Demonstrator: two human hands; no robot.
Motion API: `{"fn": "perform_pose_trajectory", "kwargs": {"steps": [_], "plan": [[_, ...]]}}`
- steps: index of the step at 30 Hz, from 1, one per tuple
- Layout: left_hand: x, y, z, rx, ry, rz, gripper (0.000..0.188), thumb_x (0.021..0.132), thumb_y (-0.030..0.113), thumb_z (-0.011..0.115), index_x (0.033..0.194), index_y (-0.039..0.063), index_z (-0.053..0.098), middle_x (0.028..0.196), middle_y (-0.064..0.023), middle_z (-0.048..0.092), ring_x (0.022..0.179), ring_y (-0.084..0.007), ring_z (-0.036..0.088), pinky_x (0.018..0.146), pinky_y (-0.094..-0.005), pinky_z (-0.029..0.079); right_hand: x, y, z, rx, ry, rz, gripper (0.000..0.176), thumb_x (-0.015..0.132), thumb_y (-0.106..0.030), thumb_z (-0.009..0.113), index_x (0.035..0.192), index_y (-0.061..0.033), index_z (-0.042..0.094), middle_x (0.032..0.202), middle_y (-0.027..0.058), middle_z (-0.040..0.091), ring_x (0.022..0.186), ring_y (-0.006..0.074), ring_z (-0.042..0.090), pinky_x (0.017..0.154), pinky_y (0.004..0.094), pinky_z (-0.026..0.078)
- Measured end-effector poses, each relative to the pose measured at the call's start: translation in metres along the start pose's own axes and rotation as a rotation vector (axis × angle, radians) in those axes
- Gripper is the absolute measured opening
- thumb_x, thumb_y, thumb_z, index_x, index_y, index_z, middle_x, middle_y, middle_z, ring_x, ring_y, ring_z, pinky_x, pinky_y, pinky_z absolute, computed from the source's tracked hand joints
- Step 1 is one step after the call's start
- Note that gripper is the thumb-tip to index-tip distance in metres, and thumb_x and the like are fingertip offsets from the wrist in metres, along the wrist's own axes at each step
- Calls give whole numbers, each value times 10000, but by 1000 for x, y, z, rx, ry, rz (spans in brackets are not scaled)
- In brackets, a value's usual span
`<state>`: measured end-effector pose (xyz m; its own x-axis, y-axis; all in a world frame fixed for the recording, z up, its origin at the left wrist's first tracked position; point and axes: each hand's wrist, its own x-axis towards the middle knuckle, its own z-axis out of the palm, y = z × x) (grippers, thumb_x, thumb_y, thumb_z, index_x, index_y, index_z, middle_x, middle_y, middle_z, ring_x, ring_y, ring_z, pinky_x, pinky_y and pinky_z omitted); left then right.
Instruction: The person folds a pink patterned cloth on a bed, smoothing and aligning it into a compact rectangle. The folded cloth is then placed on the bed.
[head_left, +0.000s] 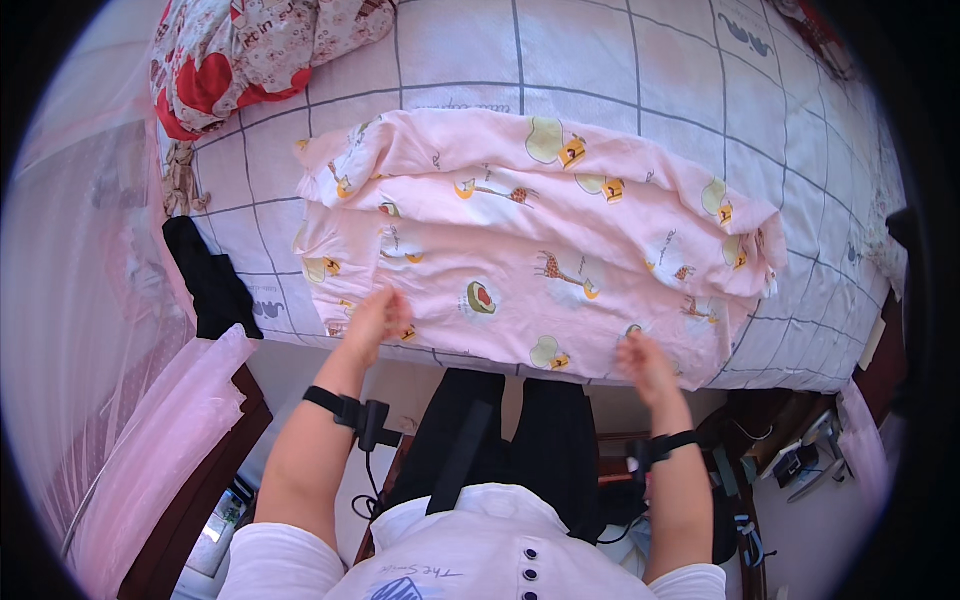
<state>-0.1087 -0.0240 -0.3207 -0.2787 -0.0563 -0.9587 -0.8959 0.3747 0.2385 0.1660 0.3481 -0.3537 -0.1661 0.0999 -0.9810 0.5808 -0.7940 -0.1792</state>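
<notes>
A pink cloth (510, 247), printed with giraffes, avocados and pears, lies spread across the bed in front of me, rumpled and partly folded over along its far side. My left hand (381, 319) is over its near left part, fingers bent and blurred. Over the near right edge is my right hand (646, 360), also blurred, with its fingers curled. Whether either hand touches or pinches the cloth cannot be told.
The cloth lies on a white bed sheet with grey grid lines (577, 52). A red and white patterned fabric bundle (232, 60) sits at the far left. Nearer are a black cloth (214, 285) and a pink sheer curtain (157, 450). Dark wooden bed parts (202, 480) stand below.
</notes>
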Motion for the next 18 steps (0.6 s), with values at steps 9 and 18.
{"fn": "perform_pose_trajectory", "kwargs": {"steps": [9, 18], "plan": [[4, -92, 13, -287, 253, -355, 496, 860, 521, 531, 1122, 100, 513, 1078, -59, 547, 1038, -222, 520, 904, -433, 445, -9, 117, 35, 4, 87, 277, 333, 918, -375, 517, 1117, -110, 485, 959, 61, 629, 818, 170, 601, 683, 314, 491], [9, -90, 2, -837, 81, 52, 422, 882, 374, 574, 1205, 116, 486, 1122, -23, 571, 1059, -206, 531, 952, -369, 413, -13, 123, 57, 341, -31, 82, 258, 860, -272, 576, 1013, -65, 557, 933, 72, 619, 843, 197, 596, 708, 339, 478]]}}
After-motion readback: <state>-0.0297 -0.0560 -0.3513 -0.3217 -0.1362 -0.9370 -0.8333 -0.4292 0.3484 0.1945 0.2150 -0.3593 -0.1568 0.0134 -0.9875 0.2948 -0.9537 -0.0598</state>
